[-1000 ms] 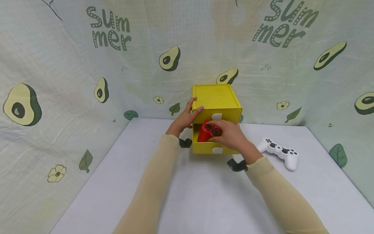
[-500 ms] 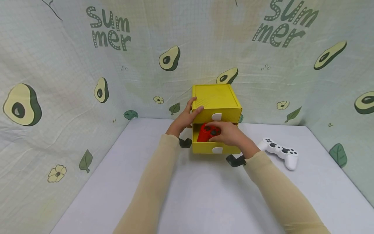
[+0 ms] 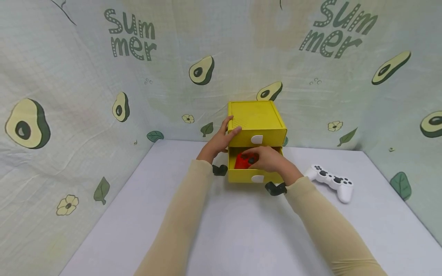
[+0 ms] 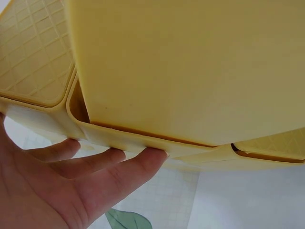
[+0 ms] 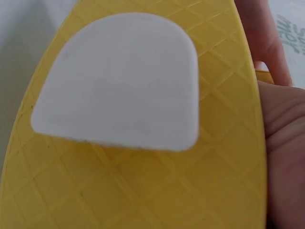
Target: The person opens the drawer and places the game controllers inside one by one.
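A small yellow drawer box [image 3: 254,115] stands at the back of the table, its lower drawer [image 3: 241,176] pulled out. In that drawer lies a red game controller [image 3: 243,161], partly covered by my right hand [image 3: 271,158]. Thumb and fingers of that hand pinch the controller. My left hand [image 3: 219,141] rests on the box's left side and upper edge. Straight fingers [image 4: 119,179] touch the yellow wall in the left wrist view. The right wrist view is mostly filled by the drawer front with its white tab handle [image 5: 121,83], hiding the controller.
A white game controller [image 3: 331,181] lies on the white table [image 3: 238,230], right of the box. Behind and at both sides hangs a pale cloth [image 3: 165,76] printed with avocados.
My right hand has lowered the red game controller deeper into the drawer, and it now sits lower. The left hand has stayed on the box.
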Motion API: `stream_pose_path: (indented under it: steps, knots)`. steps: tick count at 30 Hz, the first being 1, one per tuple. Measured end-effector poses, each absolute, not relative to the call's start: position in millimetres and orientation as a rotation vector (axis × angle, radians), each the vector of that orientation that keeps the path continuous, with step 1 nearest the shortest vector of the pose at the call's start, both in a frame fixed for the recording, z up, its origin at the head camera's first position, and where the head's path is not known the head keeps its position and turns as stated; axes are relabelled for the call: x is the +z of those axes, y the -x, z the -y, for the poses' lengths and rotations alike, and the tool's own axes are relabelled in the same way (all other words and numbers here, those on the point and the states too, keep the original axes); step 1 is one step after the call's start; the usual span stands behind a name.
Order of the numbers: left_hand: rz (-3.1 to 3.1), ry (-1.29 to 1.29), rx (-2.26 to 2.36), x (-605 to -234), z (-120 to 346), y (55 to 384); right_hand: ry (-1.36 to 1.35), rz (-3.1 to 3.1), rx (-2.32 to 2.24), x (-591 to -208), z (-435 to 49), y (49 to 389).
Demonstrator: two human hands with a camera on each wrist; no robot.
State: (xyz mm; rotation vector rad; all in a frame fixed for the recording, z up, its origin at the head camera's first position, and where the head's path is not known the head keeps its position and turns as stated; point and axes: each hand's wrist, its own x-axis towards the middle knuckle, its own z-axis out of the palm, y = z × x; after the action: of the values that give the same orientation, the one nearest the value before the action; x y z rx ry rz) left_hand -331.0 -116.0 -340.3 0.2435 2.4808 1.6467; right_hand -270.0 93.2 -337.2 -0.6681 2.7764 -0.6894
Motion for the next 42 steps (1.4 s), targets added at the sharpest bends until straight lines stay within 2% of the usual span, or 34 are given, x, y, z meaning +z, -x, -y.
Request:
stream_pose_path:
  steps: [23,42]
  knots:
    - [-2.481,-0.247,1.653,-343,116,330,0.662,-2.762,-0.699,-339,-95,269]
    - [-2.491,-0.252,1.637,-343,116,329,0.634,-2.878,-0.845,-325,-107,247]
